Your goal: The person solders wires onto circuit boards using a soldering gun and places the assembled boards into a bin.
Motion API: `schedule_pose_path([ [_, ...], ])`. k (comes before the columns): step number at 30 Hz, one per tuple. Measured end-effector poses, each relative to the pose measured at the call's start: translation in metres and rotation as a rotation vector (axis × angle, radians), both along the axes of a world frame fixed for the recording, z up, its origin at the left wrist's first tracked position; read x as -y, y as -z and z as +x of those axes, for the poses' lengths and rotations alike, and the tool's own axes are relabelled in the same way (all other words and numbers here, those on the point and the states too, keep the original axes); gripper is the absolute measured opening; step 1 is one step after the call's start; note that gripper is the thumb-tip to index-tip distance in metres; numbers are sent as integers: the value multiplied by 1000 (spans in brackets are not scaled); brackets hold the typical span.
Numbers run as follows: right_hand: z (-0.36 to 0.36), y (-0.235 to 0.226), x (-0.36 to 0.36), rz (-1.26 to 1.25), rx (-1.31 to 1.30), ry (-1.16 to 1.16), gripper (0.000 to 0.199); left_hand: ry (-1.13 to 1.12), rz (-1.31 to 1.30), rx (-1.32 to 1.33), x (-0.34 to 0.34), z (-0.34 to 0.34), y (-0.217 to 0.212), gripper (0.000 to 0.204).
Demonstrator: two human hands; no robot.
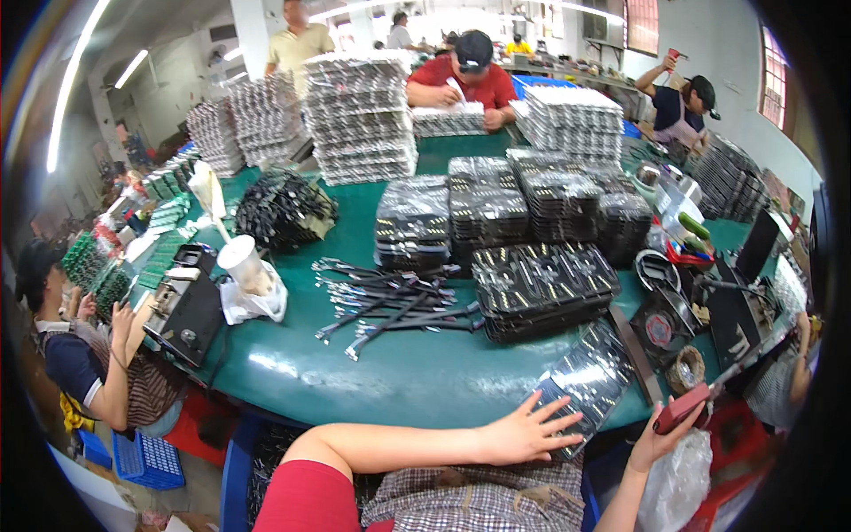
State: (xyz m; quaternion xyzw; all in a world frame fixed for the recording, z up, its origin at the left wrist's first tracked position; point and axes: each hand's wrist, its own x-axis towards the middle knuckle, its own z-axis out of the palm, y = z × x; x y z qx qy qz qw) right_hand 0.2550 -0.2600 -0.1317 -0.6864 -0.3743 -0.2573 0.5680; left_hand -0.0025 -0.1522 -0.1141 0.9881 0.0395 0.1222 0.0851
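Observation:
My left hand [527,432] lies flat with fingers spread on the near end of a shiny black parts tray [589,372], which overhangs the front edge of the green table [399,372]. My right hand [658,441] is raised just below the table edge and grips a flat dark red tool [683,408] that points up and to the right. A stack of black trays [542,288] filled with small parts stands just beyond the single tray. A loose heap of thin black strips [390,301] lies in the middle of the table.
More tray stacks [532,208] fill the table's centre, and tall silvery stacks [359,111] stand at the back. A white cup [244,263] and a black machine [188,310] are on the left, tape rolls [684,368] on the right. Other people sit around the table.

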Motion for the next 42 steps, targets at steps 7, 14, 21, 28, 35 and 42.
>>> schedule_pose_path([
  [7, 5, -73, 31, 59, 31, -222, 71, -15, 14, 62, -3, -10, -5, 63],
  [14, 43, -160, 74, -174, 184, -315, 55, 13, 35, 11, -3, -17, -3, 68],
  [21, 43, -288, 112, -619, 485, -255, 54, -433, 38, 157, -60, -50, -61, 26],
  [28, -28, -204, 102, -441, -245, -620, 49, -1100, 175, 148, -175, -155, -22, 31],
  [35, -61, -159, 95, -336, -374, -626, 50, -878, -6, 247, -179, -170, -32, 29],
  [42, -55, -133, 86, -312, -551, -771, 59, -909, -1278, 227, -136, -177, -72, 24],
])
